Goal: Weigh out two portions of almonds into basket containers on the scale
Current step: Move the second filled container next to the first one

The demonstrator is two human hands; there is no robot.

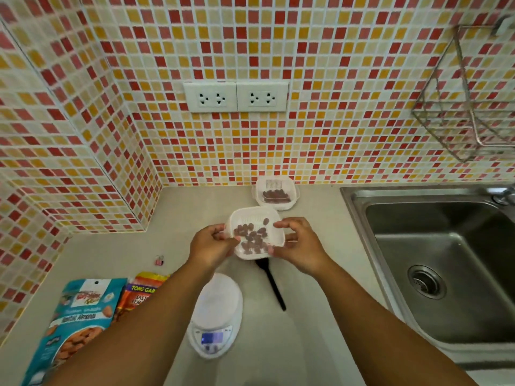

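Head view: both hands hold white basket [255, 218] with almonds [252, 238] above table [306, 316], beyond scale [216, 310]. Left hand [210, 246] fingers curled on basket's left rim; right hand [299, 243] fingers pinch right rim. Second basket [276, 181] of almonds sits near wall. Black spoon [274, 285] lies beside scale; two almond bags [80, 313] at left.
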